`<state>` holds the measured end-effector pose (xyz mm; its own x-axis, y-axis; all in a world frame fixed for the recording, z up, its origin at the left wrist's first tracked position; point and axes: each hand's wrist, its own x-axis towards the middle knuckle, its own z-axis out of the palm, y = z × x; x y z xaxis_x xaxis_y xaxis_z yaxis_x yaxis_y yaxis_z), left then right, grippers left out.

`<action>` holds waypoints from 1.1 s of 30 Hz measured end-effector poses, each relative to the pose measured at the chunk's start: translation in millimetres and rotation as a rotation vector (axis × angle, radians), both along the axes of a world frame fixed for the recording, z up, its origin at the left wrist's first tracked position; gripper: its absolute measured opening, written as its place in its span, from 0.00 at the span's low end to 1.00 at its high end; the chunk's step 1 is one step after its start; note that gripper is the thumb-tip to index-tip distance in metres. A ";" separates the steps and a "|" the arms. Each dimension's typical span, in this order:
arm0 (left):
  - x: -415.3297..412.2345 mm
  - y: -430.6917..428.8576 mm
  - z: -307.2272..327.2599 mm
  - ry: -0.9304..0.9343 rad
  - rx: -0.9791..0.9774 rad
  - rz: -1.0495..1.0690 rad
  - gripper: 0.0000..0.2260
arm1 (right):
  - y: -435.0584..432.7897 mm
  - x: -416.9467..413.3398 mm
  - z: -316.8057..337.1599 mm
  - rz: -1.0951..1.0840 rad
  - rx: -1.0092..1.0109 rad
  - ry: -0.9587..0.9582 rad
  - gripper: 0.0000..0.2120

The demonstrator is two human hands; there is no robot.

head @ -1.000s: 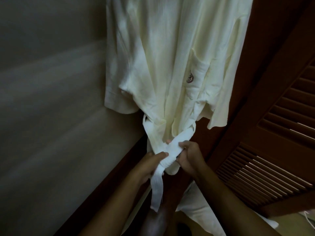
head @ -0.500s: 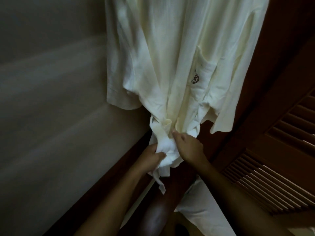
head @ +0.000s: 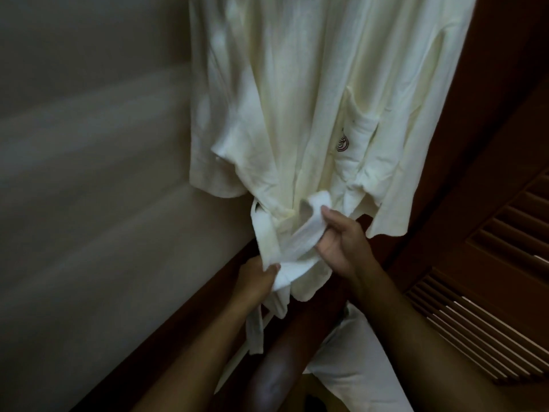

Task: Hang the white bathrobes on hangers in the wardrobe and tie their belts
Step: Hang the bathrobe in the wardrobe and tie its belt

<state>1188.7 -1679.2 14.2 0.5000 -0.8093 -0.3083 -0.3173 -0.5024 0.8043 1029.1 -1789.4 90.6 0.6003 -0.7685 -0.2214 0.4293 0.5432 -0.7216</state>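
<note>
A white bathrobe (head: pixel 312 99) hangs from above, filling the top centre; its hanger is out of view. A small dark emblem (head: pixel 342 143) marks its chest pocket. The white belt (head: pixel 297 242) crosses the robe's waist. My left hand (head: pixel 255 281) grips one belt strand at the lower left, and that strand's loose end dangles below it. My right hand (head: pixel 341 242) pinches a loop of the other strand, pulled up and to the right of the crossing.
A pale wall (head: pixel 89 203) lies left of the robe. A dark wooden wardrobe frame (head: pixel 297 352) runs diagonally below. A louvred wooden door (head: pixel 490 292) stands at the right. More white cloth (head: pixel 356 373) lies low beneath my right forearm.
My right hand has left the robe's front and now holds a belt loop drawn up to the right. The left hand keeps its grip, slightly lower. The view shifted a little.
</note>
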 end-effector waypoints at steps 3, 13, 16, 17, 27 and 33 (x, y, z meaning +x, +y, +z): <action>5.7 -3.6 2.4 -0.022 -0.004 0.073 0.20 | 4.6 -21.8 14.0 -0.069 -0.088 0.004 0.17; 20.3 -6.9 16.8 0.131 -0.117 0.101 0.17 | 47.9 -128.3 -81.0 -0.340 0.334 0.545 0.16; 23.1 -3.7 17.0 0.180 -0.114 0.005 0.17 | 73.8 -129.3 -94.9 -0.066 0.263 0.845 0.22; 23.0 -1.9 17.3 0.184 -0.105 -0.038 0.16 | 78.5 -122.1 -94.8 -0.065 0.175 0.942 0.20; 23.5 5.1 25.5 0.279 -0.132 -0.258 0.05 | 64.0 3.2 -43.4 0.036 -0.457 0.933 0.23; 43.7 -2.9 23.2 0.231 -0.218 -0.325 0.16 | 37.6 21.0 -44.4 0.077 -0.481 0.879 0.12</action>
